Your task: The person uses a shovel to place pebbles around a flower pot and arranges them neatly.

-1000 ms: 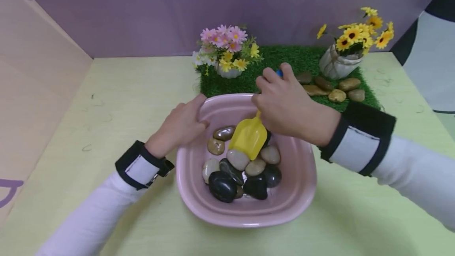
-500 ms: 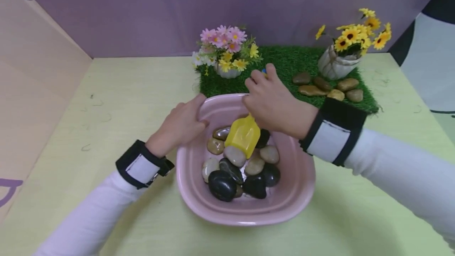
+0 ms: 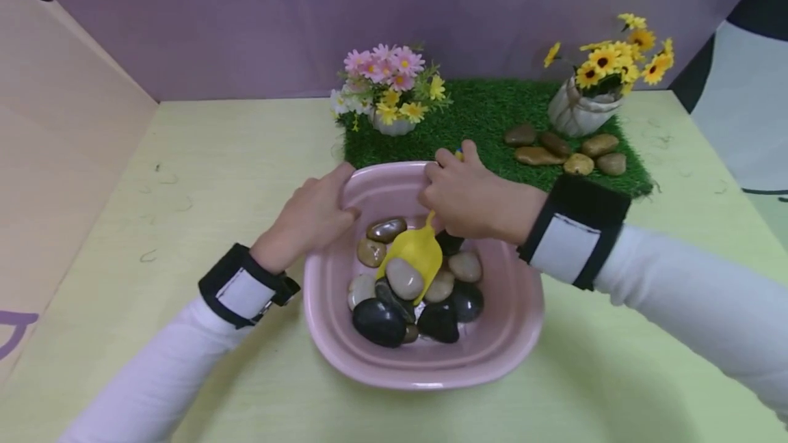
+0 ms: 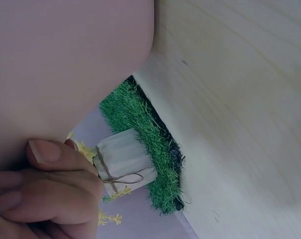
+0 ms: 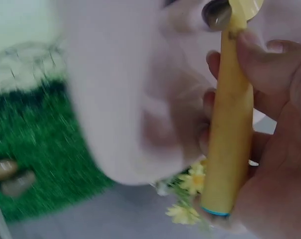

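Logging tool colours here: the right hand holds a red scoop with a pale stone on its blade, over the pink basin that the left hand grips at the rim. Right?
Not quite: the scoop is yellow, not red, as the head view shows. The rest holds: the right hand holds it with a pale stone on its blade, over the pink basin, and the left hand grips the rim.

Pale yellow-green bench (image 3: 203, 156), scuffed with faint marks. Purple wall (image 3: 246, 12) along the far side, beige panel (image 3: 55, 115) at left. Soft, even light.

Bare table (image 3: 203, 156) lies left of the basin (image 3: 345, 354). Behind the basin, two flower pots (image 3: 394, 125) and loose stones (image 3: 538, 154) obstruct the grass mat (image 3: 486, 115).
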`<state>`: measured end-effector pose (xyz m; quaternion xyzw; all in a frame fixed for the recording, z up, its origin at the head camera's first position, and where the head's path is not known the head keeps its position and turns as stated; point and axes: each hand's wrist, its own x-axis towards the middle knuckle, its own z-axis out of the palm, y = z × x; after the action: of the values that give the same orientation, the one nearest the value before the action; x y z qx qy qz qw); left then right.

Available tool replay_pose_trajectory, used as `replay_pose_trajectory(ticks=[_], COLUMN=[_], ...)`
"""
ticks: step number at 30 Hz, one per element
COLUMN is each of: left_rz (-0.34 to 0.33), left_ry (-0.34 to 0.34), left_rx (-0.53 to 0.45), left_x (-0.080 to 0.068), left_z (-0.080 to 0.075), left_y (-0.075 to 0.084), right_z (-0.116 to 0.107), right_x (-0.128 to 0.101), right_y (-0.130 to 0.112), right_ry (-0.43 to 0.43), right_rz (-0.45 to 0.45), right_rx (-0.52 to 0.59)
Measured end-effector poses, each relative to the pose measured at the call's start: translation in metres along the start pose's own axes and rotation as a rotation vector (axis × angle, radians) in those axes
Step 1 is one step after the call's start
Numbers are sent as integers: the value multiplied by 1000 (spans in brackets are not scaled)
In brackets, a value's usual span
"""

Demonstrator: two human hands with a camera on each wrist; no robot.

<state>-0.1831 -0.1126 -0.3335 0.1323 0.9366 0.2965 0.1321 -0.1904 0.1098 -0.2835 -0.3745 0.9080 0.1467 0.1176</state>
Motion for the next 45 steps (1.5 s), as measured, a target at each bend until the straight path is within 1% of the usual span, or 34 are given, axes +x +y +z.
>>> replay_pose_trajectory(ticks=[3, 7, 12, 14, 16, 22, 27, 31, 36, 40, 45], left_rz=[-1, 0, 3, 3, 5, 8, 9, 13, 22, 23, 25], left_ry=[5, 4, 5, 10, 12, 13, 11, 13, 21, 29, 26], left_rx=[-2, -1, 6, 9, 12, 17, 13, 16, 18, 21, 10], left_x=[-1, -1, -1, -2, -2, -3, -2, -3, -2, -2, -1], left_z=[0, 0, 1, 0, -1, -3, -4, -4, -3, -2, -1], left_y=[-1, -2, -1, -1, -1, -1, -2, -2, -3, -4, -2], right_z=[1, 1, -1, -2, -3, -10, -16, -15, -12, -13, -15], right_x=[0, -2, -4, -6, -9, -15, -22, -23, -18, -15, -12], right_y=[-1, -3, -6, -7, -7, -5, 6, 8, -5, -13, -20], right_ry=[-23, -20, -55, -58, -61, -110, -112, -100, -96, -54, -13], right_rz=[8, 8, 36, 52, 80, 186, 214, 207, 171, 104, 38], right_rx=[15, 16, 26, 47, 87, 267, 330, 338, 276, 232, 222])
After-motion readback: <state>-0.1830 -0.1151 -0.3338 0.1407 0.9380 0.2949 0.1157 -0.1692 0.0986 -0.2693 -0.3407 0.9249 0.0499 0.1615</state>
